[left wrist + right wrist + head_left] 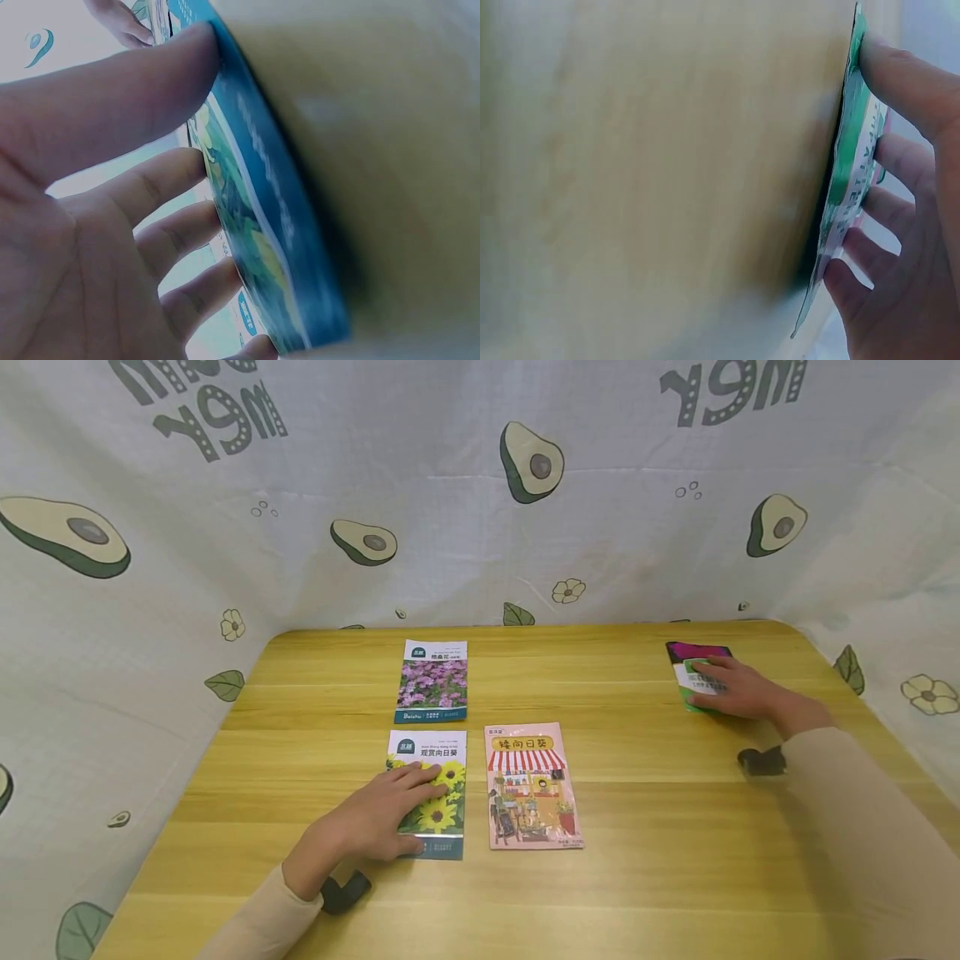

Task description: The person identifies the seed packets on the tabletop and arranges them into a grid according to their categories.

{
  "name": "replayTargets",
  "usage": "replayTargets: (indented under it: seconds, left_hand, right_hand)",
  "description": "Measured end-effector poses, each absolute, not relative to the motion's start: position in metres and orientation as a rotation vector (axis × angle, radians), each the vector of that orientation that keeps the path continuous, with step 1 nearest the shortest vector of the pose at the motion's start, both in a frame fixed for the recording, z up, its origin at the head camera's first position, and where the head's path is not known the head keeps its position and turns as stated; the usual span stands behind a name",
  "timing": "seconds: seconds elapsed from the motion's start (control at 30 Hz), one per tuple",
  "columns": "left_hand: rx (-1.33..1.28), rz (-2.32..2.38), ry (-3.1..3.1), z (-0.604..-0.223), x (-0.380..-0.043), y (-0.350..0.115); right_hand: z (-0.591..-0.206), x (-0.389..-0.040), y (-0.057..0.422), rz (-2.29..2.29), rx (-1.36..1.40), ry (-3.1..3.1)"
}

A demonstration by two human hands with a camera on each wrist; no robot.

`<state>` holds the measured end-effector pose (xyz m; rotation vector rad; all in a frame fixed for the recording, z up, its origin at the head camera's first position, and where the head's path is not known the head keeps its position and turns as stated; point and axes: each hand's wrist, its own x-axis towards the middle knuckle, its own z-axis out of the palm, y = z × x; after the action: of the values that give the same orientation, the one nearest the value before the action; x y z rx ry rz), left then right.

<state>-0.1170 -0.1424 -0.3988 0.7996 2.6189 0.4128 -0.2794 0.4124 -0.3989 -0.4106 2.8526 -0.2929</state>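
My left hand rests on a seed packet with yellow flowers, its fingers spread over the face. In the left wrist view, the thumb and fingertips touch the front of that packet near its blue strip. My right hand lies on a packet with a magenta, white and green front at the far right. Seen from the right wrist, the thumb and fingertips touch the face of this green-edged packet, which lies on the table. The hand hides part of its picture.
A purple-flower seed packet lies behind the yellow-flower one. A pink packet with a striped awning picture lies to its right. The wooden table ends at an avocado-print curtain at the back and sides.
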Motion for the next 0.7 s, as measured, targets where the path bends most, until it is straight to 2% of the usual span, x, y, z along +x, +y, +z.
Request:
replayTargets:
  seconds: [0.7]
  left_hand:
    - [0.82,0.419,2.619,-0.4,-0.117,-0.144]
  right_hand:
    - [-0.4,-0.282,0.382,-0.298,-0.515,2.869]
